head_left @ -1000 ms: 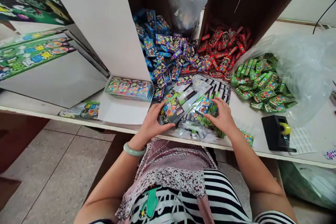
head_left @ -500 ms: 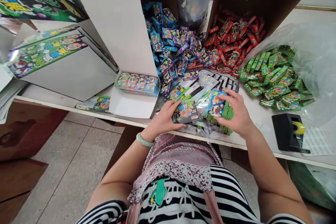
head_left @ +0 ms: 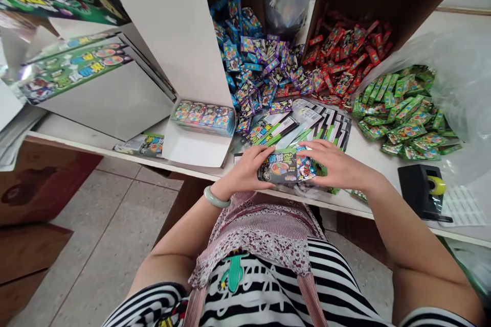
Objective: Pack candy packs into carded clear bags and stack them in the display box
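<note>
My left hand [head_left: 251, 167] is closed on the left end of a dark printed candy packet [head_left: 280, 167], thumb below and fingers above. My right hand [head_left: 332, 164] grips a small blue candy box [head_left: 306, 164], which meets the packet's right end. A green printed piece shows beside it under my palm. Whether the blue box is inside the packet or only against it, I cannot tell. Under and behind both hands lie fanned flat packets [head_left: 307, 117] in black, green and white with barcodes.
Heaped small candy boxes lie behind: blue [head_left: 232, 56], purple [head_left: 272, 64], red [head_left: 345, 61] and green [head_left: 406, 112]. Left stands an open white display carton [head_left: 197, 150] holding a row of boxes. A tape dispenser [head_left: 418, 191] sits right, near the table's front edge.
My right hand has moved left with the blue box, bringing it against the packet's right end. My left hand keeps its hold on the packet.
</note>
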Motion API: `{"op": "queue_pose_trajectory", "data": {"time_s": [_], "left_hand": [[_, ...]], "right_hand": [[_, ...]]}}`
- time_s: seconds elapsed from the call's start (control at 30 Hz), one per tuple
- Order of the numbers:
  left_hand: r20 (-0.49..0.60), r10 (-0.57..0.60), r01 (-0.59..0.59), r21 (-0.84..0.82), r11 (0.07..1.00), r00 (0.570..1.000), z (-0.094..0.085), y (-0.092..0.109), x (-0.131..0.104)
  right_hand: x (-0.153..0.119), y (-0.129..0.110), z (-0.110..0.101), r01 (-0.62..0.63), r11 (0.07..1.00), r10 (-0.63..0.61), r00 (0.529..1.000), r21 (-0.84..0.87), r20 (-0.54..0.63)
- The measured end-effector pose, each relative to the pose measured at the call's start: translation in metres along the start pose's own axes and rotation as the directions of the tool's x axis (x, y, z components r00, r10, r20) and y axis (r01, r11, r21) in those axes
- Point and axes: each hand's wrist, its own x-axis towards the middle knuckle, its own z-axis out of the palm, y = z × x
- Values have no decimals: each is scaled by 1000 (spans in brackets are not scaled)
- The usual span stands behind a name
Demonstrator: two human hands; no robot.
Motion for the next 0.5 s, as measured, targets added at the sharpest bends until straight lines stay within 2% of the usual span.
{"op": "queue_pose_trajectory", "data": {"time_s": [0.13,0.33,0.5], "left_hand": [[5,-35,35,-19,999,999,-2,0,0],[-10,-44,44,-10,999,999,-1,6,5],[-123,-120,116,-40,992,985,3,9,5]], "right_hand": [[3,9,2,-12,1000,13,999,20,-48],[11,11,13,-44,999,44,998,-8,-45],[2,6,30,-109,990,128,960,89,-249]]}}
